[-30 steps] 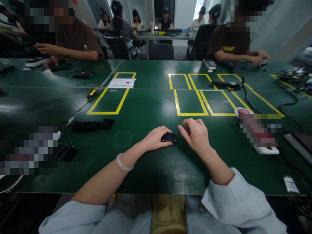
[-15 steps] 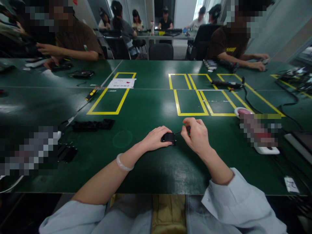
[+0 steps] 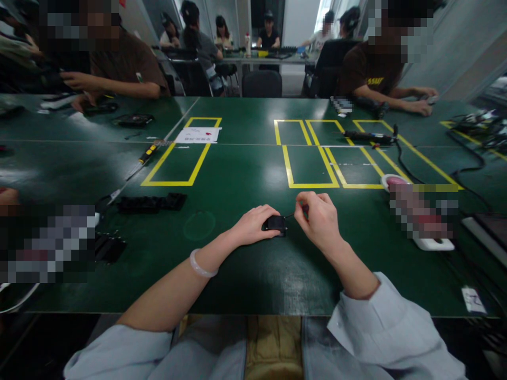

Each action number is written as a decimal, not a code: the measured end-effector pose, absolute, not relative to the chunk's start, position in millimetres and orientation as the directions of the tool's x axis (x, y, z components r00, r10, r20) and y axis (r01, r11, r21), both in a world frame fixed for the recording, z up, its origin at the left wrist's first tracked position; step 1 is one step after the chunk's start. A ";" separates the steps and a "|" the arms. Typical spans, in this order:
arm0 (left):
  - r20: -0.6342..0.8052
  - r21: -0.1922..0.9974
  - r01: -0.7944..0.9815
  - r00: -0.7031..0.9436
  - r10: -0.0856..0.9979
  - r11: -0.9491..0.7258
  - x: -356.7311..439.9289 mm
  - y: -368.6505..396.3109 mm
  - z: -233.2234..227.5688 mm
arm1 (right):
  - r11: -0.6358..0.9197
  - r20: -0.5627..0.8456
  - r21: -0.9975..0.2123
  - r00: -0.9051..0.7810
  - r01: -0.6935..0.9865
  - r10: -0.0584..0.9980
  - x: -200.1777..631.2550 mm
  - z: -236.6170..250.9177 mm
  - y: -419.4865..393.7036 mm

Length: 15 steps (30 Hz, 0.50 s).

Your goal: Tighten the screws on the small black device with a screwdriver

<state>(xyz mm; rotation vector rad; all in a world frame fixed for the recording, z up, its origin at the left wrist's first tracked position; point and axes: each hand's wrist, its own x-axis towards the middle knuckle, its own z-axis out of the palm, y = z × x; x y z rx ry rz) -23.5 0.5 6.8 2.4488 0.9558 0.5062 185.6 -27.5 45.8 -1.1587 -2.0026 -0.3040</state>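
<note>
My left hand (image 3: 258,224) lies on the green table with fingers and thumb wrapped round a small black box-shaped part (image 3: 276,224), pressing it to the tabletop. To its right, my right hand (image 3: 318,215) is closed in a pinch on a small screwdriver (image 3: 290,215). The thin dark shaft points left and reaches the upper right corner of the black part; whether the tip sits in a screw is too small to tell. Most of the screwdriver's handle is hidden by my fingers.
Black strip-like parts (image 3: 152,202) lie to the left, near a blurred-out device (image 3: 51,243). A pixelated phone-like device (image 3: 420,214) rests at right. Beyond are yellow tape outlines (image 3: 312,186), a paper sheet (image 3: 199,135) and a black tool with a cord (image 3: 368,137). Co-workers sit opposite.
My left hand and the black part stay in place. The fingers of my right hand have turned slightly about the screwdriver. Another person's hand has come in at the left edge.
</note>
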 end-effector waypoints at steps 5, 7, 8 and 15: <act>0.175 0.545 0.526 0.691 0.702 -0.653 -23.1 1.0 5.9 | 0.547 0.714 -0.133 -0.303 0.826 0.631 186.3 46.7 -27.8; 0.177 0.545 0.524 0.691 0.701 -0.655 -22.8 1.0 5.9 | 0.546 0.717 -0.124 -0.305 0.829 0.627 186.6 46.3 -28.0; 0.178 0.545 0.524 0.691 0.701 -0.655 -22.7 1.0 6.0 | 0.544 0.719 -0.122 -0.304 0.830 0.626 186.5 46.0 -28.1; 0.168 0.532 0.535 0.693 0.701 -0.656 -22.7 0.7 7.3 | 0.559 0.692 -0.133 -0.327 0.819 0.644 182.5 46.5 -30.4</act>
